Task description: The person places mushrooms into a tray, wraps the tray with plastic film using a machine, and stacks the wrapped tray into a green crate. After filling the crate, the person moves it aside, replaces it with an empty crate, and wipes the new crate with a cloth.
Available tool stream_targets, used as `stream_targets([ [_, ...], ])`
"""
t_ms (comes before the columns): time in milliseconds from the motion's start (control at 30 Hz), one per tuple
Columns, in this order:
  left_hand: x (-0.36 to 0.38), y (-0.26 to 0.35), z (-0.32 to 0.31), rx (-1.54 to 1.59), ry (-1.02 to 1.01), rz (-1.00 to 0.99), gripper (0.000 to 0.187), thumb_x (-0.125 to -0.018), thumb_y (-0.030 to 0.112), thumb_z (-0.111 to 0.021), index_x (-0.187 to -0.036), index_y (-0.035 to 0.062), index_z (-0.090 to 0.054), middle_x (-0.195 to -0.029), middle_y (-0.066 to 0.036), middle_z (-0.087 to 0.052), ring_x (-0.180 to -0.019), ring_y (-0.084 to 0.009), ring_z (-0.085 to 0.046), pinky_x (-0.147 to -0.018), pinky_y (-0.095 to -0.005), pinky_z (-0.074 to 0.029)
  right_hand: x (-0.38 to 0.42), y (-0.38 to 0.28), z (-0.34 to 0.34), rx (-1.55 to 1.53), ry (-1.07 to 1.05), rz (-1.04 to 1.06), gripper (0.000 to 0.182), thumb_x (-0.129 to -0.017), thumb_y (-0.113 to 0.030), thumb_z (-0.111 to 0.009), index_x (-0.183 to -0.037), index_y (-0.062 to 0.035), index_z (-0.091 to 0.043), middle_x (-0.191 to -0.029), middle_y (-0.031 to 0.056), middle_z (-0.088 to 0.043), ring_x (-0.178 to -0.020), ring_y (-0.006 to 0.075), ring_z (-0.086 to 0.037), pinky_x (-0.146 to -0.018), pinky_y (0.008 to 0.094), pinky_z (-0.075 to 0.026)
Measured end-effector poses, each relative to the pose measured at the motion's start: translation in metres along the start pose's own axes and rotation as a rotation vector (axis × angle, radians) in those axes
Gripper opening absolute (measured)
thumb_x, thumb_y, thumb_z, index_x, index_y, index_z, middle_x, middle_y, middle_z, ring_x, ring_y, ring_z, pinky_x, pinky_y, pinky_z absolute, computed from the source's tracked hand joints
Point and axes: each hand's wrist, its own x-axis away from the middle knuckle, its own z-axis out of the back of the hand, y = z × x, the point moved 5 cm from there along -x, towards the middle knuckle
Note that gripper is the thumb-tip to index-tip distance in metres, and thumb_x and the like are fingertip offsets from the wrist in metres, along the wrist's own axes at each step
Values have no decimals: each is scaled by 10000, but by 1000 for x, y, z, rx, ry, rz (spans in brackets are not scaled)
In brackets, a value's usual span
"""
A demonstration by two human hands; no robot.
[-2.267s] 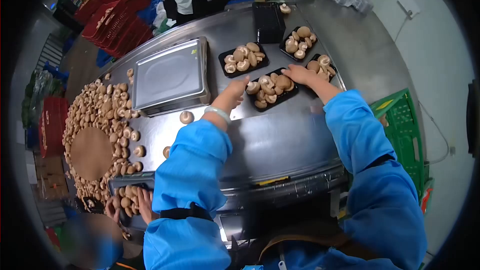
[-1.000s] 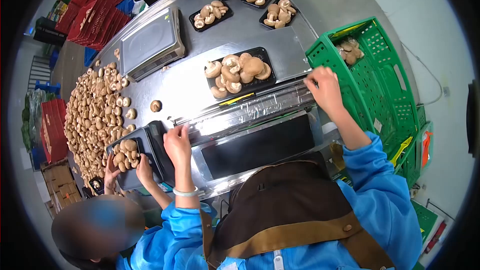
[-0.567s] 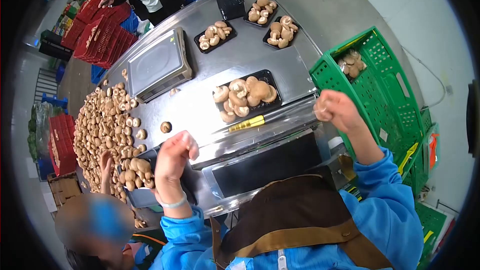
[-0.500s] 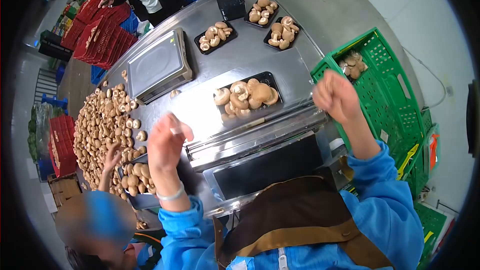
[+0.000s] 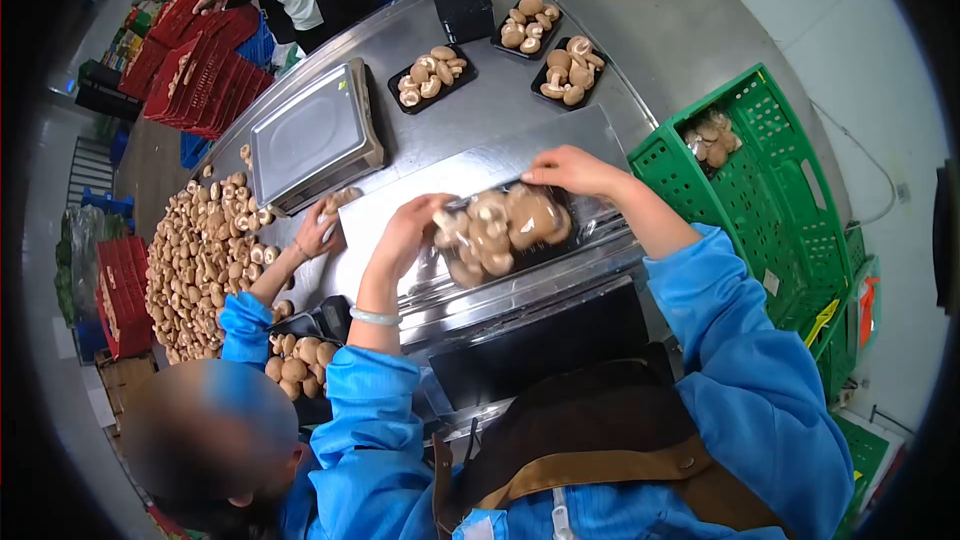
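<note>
A black tray of brown mushrooms (image 5: 500,230) lies at the near edge of the steel table, under clear film and somewhat blurred. At its left end, my left hand (image 5: 410,225) has its fingers bent around the film edge. My right hand (image 5: 565,170) pinches the film at the tray's far right side. Below the tray is the steel wrapping device with a dark panel (image 5: 545,340). How much of the underside the film covers is hidden.
A co-worker's hand (image 5: 318,230) reaches in at left, near the scale (image 5: 312,135) and the mushroom pile (image 5: 200,260). Filled trays (image 5: 432,78) stand farther back. A green crate (image 5: 800,190) is at right. Another person holds a phone at the back.
Both my hands have come down and inward onto the tray, and clear film now lies over the mushrooms. The co-worker's hand has moved from the pile toward the scale.
</note>
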Motion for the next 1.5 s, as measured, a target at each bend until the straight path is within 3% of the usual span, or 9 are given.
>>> stream_targets([
  [233, 58, -35, -16, -334, 253, -241, 430, -1015, 356, -422, -855, -20, -556, -762, -20, -515, -738, -114, -433, -693, -293, -403, 69, -10, -18, 222, 351, 546, 381, -906, -360, -600, -873, 17, -647, -850, 154, -636, -803, 320, -590, -743, 395, -462],
  [267, 67, -28, -19, -362, 306, -293, 433, -1017, 352, -418, -836, -21, -542, -741, -24, -495, -727, -116, -421, -681, -298, -399, 76, -9, -21, 138, 208, 221, 342, -943, -323, -555, -889, 10, -614, -770, 178, -607, -720, 317, -588, -667, 393, -452],
  [533, 194, 1, -65, -337, 406, -327, 445, -1007, 249, -463, -659, -23, -518, -585, 31, -437, -584, -71, -357, -499, -288, -318, 180, -74, -28, -79, 154, 87, 445, -970, -404, -493, -807, 7, -541, -631, 99, -461, -610, 145, -429, -592, 330, -403],
  [633, 202, -76, -74, -262, 376, 88, 475, -996, 292, -482, -704, -80, -524, -557, -85, -472, -598, -99, -366, -533, -324, -352, 203, -27, -63, 32, 69, -5, 491, -961, -449, -482, -821, 16, -561, -650, 195, -553, -608, 311, -560, -605, 403, -437],
  [800, 166, -136, -82, -562, 514, -194, 382, -975, 279, -509, -834, -68, -585, -667, -243, -541, -571, -331, -455, -585, -405, -412, 208, 64, -104, 172, 306, -141, 469, -915, -454, -558, -888, 15, -565, -744, 265, -625, -750, 451, -609, -683, 491, -482],
  [1000, 185, -187, -75, -298, 644, -270, 174, -951, 181, -550, -936, 8, -529, -766, -62, -547, -693, -144, -518, -636, -280, -413, 234, 106, -113, -168, 566, -153, 196, -908, -187, -624, -971, -38, -512, -720, 58, -609, -622, 100, -527, -547, 295, -434],
  [1267, 183, -218, -63, -430, 648, -236, 229, -867, 37, -596, -1094, 11, -576, -856, -109, -626, -793, -199, -629, -712, -330, -493, 365, 82, -75, -604, 929, -160, 164, -922, -65, -566, -1022, -90, -439, -584, -62, -408, -495, 10, -330, -434, 214, -244],
  [1400, 160, -172, -124, -1035, 436, -595, 244, -907, 158, -564, -1132, 70, -601, -806, -89, -631, -680, -197, -585, -650, -338, -495, 388, 178, -112, -63, 1219, -245, 99, -926, -54, -557, -968, -62, -467, -612, 1, -485, -525, 80, -420, -475, 260, -323],
  [1500, 130, -157, -169, -1254, 240, -794, 405, -792, 46, -584, -1191, 115, -567, -836, -81, -618, -705, -280, -608, -634, -385, -500, 350, 226, -161, 1, 1136, -518, 103, -950, -154, -511, -1035, -97, -493, -832, 154, -666, -735, 363, -657, -628, 454, -490],
])
